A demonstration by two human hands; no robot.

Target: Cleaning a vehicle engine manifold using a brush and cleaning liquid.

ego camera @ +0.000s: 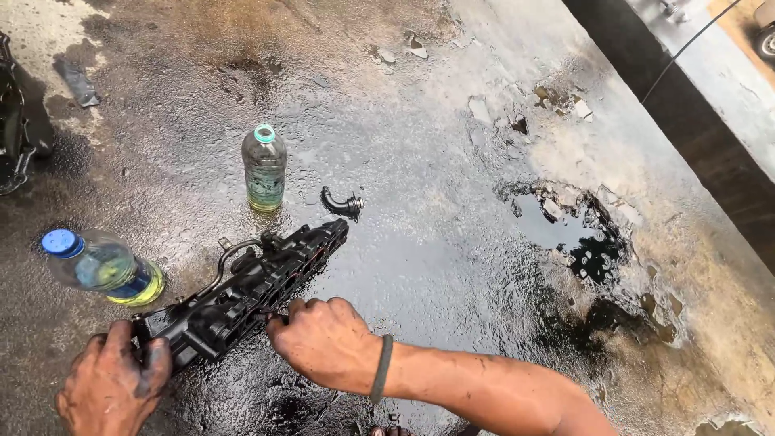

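Under my two hands lies a long black engine part (250, 287) on the wet, oily floor (452, 242). My left hand (109, 387) is closed around its near end, and my right hand (323, 339) presses curled fingers on its side edge. Beyond the left hand lies a blue-capped bottle (101, 265); farther ahead an uncapped bottle (264, 168) stands upright, with a small black elbow pipe (342, 203) beside it.

Ahead of my left hand (111, 387) the capped bottle (103, 265) lies just beside the black intake manifold (246, 291), so little room there. Beyond the manifold's far end stand an open bottle (264, 168) and a small black elbow hose (342, 204). Right of my right hand (323, 339), wet oily concrete (436, 242) lies open up to the broken puddle hole (577, 238).
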